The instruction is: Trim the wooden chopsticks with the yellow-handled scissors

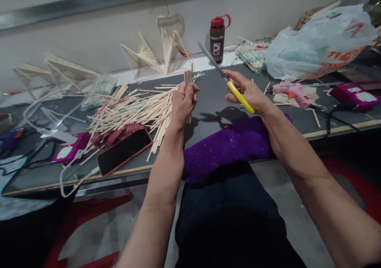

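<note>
Dark grey worktable (pixel 208 101) against a pale wall, cluttered edge to edge; I sit at it with a purple cloth (pixel 229 147) draped over the table edge at centre frame.

My left hand (pixel 183 101), just left of centre, is closed in a fist around a small bundle of wooden sticks (pixel 188 77), held upright, ends poking above the knuckles. My right hand (pixel 248 91), just right of centre, is wrapped round the yellow handle of a cutting tool (pixel 229 79); its grey blade end angles up toward the upper middle of the frame. Cannot tell whether the blades are parted. Tool and bundle are near each other but apart.

Step in hand, as I judge it: squaring up the bundle for trimming. Next move calls for bringing the blade to the stick ends and keeping the bundle tight so it does not splay.

Outward: a loose pile of sticks (pixel 133 107) left of my left hand, a phone in a red case (pixel 124 151) below it. Stick-built fan shapes (pixel 157 51) stand along the wall. Brown bottle with a red cap (pixel 217 37) at upper middle. Pink glue gun (pixel 290 91) at right, white plastic bag (pixel 318 41) upper right.
</note>
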`<state>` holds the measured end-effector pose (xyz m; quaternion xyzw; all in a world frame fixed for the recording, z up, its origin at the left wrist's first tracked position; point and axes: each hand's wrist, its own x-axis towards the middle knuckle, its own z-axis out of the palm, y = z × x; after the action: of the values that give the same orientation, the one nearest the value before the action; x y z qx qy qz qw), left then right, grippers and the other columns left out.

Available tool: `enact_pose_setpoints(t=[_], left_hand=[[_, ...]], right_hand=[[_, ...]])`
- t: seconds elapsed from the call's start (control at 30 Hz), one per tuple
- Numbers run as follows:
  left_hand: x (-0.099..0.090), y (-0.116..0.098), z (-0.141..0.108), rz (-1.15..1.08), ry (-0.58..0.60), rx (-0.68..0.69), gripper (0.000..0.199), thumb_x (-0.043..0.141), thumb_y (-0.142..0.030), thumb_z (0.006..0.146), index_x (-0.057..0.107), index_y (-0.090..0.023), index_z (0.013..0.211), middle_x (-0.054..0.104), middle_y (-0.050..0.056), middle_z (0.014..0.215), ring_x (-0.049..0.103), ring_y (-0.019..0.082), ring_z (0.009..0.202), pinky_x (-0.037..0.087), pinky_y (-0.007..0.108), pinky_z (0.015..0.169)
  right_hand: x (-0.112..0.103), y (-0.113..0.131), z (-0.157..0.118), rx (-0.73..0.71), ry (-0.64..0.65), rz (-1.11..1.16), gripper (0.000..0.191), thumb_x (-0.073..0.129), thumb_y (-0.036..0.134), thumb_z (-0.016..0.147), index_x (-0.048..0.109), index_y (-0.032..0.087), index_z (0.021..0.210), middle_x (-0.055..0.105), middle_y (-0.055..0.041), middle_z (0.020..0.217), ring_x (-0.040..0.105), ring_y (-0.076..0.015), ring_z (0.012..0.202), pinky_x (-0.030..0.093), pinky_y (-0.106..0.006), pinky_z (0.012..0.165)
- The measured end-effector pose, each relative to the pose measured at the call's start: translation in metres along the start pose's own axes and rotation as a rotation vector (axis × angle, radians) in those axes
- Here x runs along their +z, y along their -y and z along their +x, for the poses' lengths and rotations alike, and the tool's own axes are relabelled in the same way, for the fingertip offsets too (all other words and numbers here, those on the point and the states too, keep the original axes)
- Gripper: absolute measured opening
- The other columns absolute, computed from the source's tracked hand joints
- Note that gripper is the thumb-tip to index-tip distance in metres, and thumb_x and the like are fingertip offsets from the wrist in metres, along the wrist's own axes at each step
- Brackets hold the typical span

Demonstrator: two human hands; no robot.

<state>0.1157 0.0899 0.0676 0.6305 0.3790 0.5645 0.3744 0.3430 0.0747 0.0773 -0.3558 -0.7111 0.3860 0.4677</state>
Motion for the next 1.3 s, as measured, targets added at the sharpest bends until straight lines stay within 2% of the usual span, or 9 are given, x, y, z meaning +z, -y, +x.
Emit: enact_pose_setpoints(t=[0.1,0.3,0.4,0.53,0.7,0.83,1.1,1.3], left_hand=[[-0.001,0.003,0.001,0.174,-0.051,0.079,0.033,0.049,-0.049,0.097,0.057,-0.022,0.080,0.047,-0.005,0.053,0.041,0.007,0.043,0.029,0.021,0.041],[-0.003,0.000,-0.002,0.439,-0.058,0.151,0.031,0.043,-0.041,0.100,0.060,-0.022,0.083,0.053,-0.002,0.058,0.050,0.011,0.056,0.035,0.023,0.051],[-0.003,-0.002,-0.003,0.522,-0.057,0.185,0.031,0.041,-0.038,0.100,0.061,-0.022,0.083,0.053,-0.002,0.058,0.052,0.013,0.059,0.037,0.024,0.055],[-0.003,-0.002,-0.004,0.595,-0.053,0.200,0.028,0.042,-0.032,0.099,0.061,-0.022,0.082,0.053,-0.002,0.057,0.052,0.013,0.058,0.037,0.025,0.059],[-0.003,-0.001,-0.003,0.615,-0.040,0.194,0.026,0.043,-0.028,0.098,0.060,-0.022,0.079,0.051,-0.003,0.055,0.049,0.013,0.056,0.036,0.026,0.060],[-0.004,0.001,-0.002,0.636,-0.001,0.195,0.025,0.044,-0.025,0.096,0.060,-0.021,0.077,0.052,-0.003,0.057,0.048,0.013,0.055,0.036,0.026,0.061],[-0.007,0.001,-0.001,0.621,0.057,0.174,0.027,0.046,-0.030,0.096,0.061,-0.022,0.075,0.051,-0.002,0.055,0.048,0.013,0.055,0.034,0.027,0.060],[-0.009,0.003,-0.001,0.572,0.073,0.140,0.029,0.046,-0.036,0.096,0.062,-0.022,0.077,0.050,-0.003,0.052,0.048,0.013,0.054,0.035,0.025,0.057]], right_hand=[[0.004,0.004,-0.003,-0.038,0.075,-0.150,0.081,0.078,0.055,0.063,0.052,0.025,0.133,0.061,-0.0063,0.123,0.059,-0.0270,0.110,0.049,-0.050,0.095],[0.005,0.012,-0.007,0.004,0.082,-0.355,0.071,0.074,0.048,0.069,0.053,0.024,0.133,0.063,-0.0063,0.117,0.060,-0.0259,0.099,0.047,-0.049,0.093],[0.004,0.012,-0.006,0.009,0.083,-0.386,0.069,0.074,0.047,0.069,0.054,0.025,0.132,0.064,-0.0060,0.116,0.059,-0.0247,0.096,0.047,-0.047,0.090],[0.005,0.008,-0.005,0.023,0.125,-0.311,0.070,0.075,0.048,0.068,0.054,0.024,0.131,0.064,-0.0060,0.116,0.060,-0.0238,0.097,0.048,-0.045,0.091],[0.007,0.007,-0.005,0.042,0.142,-0.221,0.069,0.075,0.050,0.069,0.055,0.024,0.130,0.063,-0.0081,0.122,0.060,-0.0255,0.108,0.045,-0.048,0.100],[0.006,0.009,-0.005,0.043,0.137,-0.269,0.071,0.074,0.052,0.068,0.056,0.020,0.129,0.064,-0.0113,0.123,0.060,-0.0272,0.108,0.044,-0.051,0.101],[0.002,0.006,-0.004,0.040,0.144,-0.344,0.069,0.074,0.052,0.069,0.058,0.020,0.129,0.065,-0.0116,0.123,0.061,-0.0286,0.108,0.044,-0.052,0.100],[0.002,0.004,-0.003,0.055,0.169,-0.289,0.067,0.074,0.048,0.070,0.058,0.021,0.129,0.064,-0.0112,0.125,0.060,-0.0291,0.112,0.043,-0.053,0.103]])
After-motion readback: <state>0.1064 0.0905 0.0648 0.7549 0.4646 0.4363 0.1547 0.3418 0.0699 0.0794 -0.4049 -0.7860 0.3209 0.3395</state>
